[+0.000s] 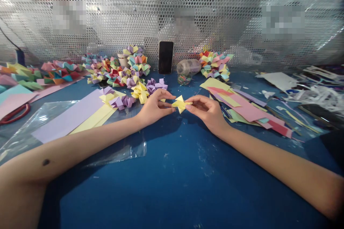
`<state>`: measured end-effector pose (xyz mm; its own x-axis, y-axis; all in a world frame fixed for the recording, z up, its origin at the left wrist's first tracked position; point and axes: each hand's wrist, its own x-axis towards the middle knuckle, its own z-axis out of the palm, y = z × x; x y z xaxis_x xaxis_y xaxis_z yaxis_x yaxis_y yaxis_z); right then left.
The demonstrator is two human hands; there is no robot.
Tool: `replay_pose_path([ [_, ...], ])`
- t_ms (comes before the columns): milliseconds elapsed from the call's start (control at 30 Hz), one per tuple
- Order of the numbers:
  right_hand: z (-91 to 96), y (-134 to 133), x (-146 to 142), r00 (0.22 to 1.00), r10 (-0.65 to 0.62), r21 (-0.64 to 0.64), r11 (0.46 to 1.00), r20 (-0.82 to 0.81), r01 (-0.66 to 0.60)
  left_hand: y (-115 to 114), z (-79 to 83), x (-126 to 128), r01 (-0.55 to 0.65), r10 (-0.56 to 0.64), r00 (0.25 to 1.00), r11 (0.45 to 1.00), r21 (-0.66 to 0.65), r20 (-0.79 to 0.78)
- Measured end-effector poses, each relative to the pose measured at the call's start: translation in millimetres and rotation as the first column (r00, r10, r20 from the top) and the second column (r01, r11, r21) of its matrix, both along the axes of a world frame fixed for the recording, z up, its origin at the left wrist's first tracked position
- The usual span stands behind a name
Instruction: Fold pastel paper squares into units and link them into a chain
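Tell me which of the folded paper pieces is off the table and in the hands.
The small yellow folded piece, pinched between left hand and right hand. The other folded pieces lie on the table.

Before me, a blue table [172, 186] carrying, at my left, lilac and yellow paper strips [77, 116] on a clear plastic sheet [40, 121] and red scissors [14, 113]. Along the perforated metal screen [172, 14] I count heaps of folded paper stars [118, 69], a black phone [165, 57] standing upright and a plastic bottle [188, 67] lying on its side. At my right, stacked coloured paper sheets [242, 109] and white paper scraps [309, 89].
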<state>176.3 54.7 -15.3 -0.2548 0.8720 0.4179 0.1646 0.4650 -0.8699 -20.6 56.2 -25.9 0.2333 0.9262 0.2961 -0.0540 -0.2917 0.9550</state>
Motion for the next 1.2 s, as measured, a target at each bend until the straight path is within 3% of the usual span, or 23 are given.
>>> replay_pose_path([
  [133,-1.7,-1.3,-0.9,0.999,-0.028,0.099,0.995,0.046,0.023,-1.5,1.8,-1.4,-0.041,0.041,0.998,0.999,-0.005,-0.043],
  [333,-3.7,-0.2,-0.4,0.993,0.006,0.153,0.988,0.121,-0.025,-1.3,1.0,-1.7,0.043,-0.040,0.984,0.999,0.009,-0.175],
  [600,-2.1,-0.4,-0.6,0.985,0.012,0.186,0.981,0.174,-0.044,1.2,0.8,-1.6,0.109,-0.116,0.989,0.991,-0.073,-0.090],
  [767,0.0,-3.0,-1.3,0.976,-0.002,0.230,0.972,0.218,-0.050,-2.6,6.0,-2.1,0.162,-0.170,0.985,0.969,-0.189,-0.030],
  [933,1.7,-6.0,-1.4,0.945,-0.012,0.329,0.939,0.328,-0.103,-3.6,7.3,-0.2,0.109,-0.136,0.986,0.963,-0.246,-0.094],
  [1200,0.5,-6.3,-1.7,0.955,0.006,0.178,0.982,0.296,-0.061,-1.7,5.0,1.3,0.064,-0.094,0.991,0.956,-0.287,-0.090],
])
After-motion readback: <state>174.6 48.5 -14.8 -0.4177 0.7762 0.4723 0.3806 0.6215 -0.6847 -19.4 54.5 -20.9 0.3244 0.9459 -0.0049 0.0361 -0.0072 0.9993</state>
